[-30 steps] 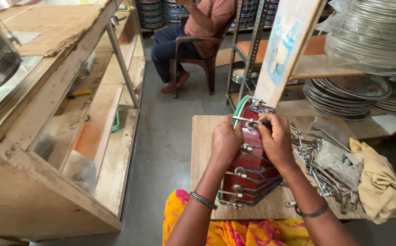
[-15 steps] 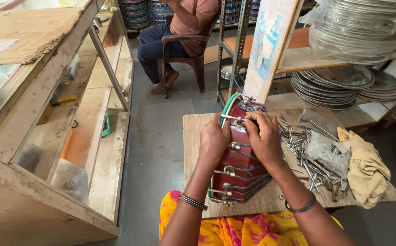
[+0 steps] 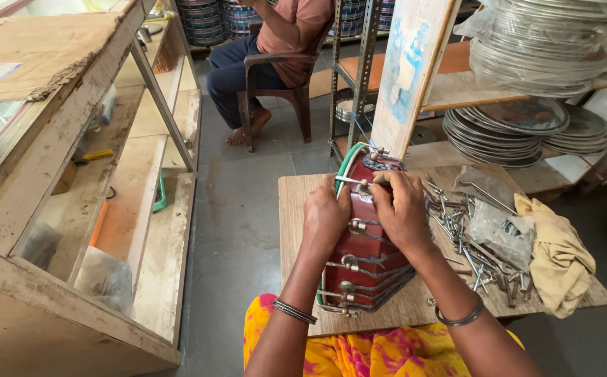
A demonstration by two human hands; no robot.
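A dark red barrel drum with metal hooks and rods along its side lies lengthwise on a low wooden table. Its far green rim is tilted up. My left hand rests on the drum's upper side, fingers curled at a metal rod near the rim. From the other side, my right hand pinches the same metal fitting. Both wrists wear dark bangles.
A pile of metal hooks and rods, a clear plastic bag and a yellow cloth lie right of the drum. Stacked metal plates fill shelves behind. A seated person is ahead. A wooden counter stands left.
The view has shifted slightly and come closer. Both hands stay on the drum's upper fittings, working near the green rim; the drum has barely moved.
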